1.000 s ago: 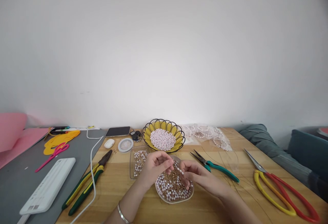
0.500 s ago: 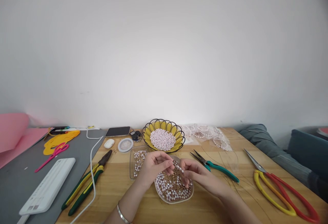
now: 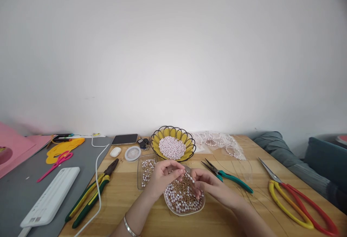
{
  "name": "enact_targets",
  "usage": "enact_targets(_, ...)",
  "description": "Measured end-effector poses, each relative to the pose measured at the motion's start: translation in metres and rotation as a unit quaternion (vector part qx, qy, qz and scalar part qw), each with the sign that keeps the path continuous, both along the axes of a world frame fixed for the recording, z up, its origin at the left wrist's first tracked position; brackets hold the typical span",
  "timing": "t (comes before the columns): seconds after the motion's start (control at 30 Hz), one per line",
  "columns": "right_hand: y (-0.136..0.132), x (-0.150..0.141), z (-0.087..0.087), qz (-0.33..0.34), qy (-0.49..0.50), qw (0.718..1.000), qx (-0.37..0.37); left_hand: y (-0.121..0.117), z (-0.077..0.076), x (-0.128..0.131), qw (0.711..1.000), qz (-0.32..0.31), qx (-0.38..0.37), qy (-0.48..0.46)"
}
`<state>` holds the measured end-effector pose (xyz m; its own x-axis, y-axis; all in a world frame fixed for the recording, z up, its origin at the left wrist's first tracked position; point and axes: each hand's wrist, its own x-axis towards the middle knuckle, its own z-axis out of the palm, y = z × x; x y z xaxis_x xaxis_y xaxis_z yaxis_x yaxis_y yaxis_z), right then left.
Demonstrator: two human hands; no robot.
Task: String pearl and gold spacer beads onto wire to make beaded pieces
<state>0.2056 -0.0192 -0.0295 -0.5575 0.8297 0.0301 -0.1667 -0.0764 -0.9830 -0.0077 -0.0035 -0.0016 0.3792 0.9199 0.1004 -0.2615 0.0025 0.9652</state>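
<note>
Both hands work over the shallow clear dish of white pearl and small gold beads (image 3: pixel 181 201) at the near middle of the wooden table (image 3: pixel 130 193). The left hand (image 3: pixel 162 176) pinches its thumb and fingertips together on something small, seemingly a bead, too tiny to make out. The right hand (image 3: pixel 206 185) has its fingers curled and pressed on what looks like a short beaded strand (image 3: pixel 189 177) rising towards the left hand. Judging by this, the stringing is in an early or middle stage: only a few beads sit on the strand, while the dish and the black wire basket with yellow lining full of white pearls (image 3: pixel 173 145) behind it hold plenty. The teal-handled long-nose pliers (image 3: pixel 226 176) lie unused just to the right of the hands.

Against the earlier frames, the hands sit in nearly the same place, fingertips drawn slightly closer; the pink sheet (image 3: pixel 12 149) at far left has shifted.
</note>
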Motion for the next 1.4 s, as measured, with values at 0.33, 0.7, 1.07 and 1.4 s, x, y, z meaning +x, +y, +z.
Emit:
enact_targets(0.33, -0.0004, 0.0006, 0.0017, 0.022, 0.006, 1.000, -0.009, 0.0008, -0.0024, -0.0011, 1.000, -0.012, 0.026, 0.012)
enact_targets(0.7, -0.0011, -0.0008, 0.0047, 0.002, 0.000, 1.000, -0.021, -0.0011, 0.0011, 0.0004, 0.999, 0.013, -0.012, -0.032)
enact_targets(1.07, -0.0021, 0.0001, 0.0039, 0.034, 0.014, 0.999, -0.028, -0.0016, 0.0038, -0.0013, 0.999, -0.013, 0.000, -0.050)
enact_targets(1.4, -0.0009, 0.0001, 0.0044, 0.043, 0.018, 0.999, -0.019, -0.0016, 0.0004, -0.0001, 0.997, -0.030, -0.022, -0.068)
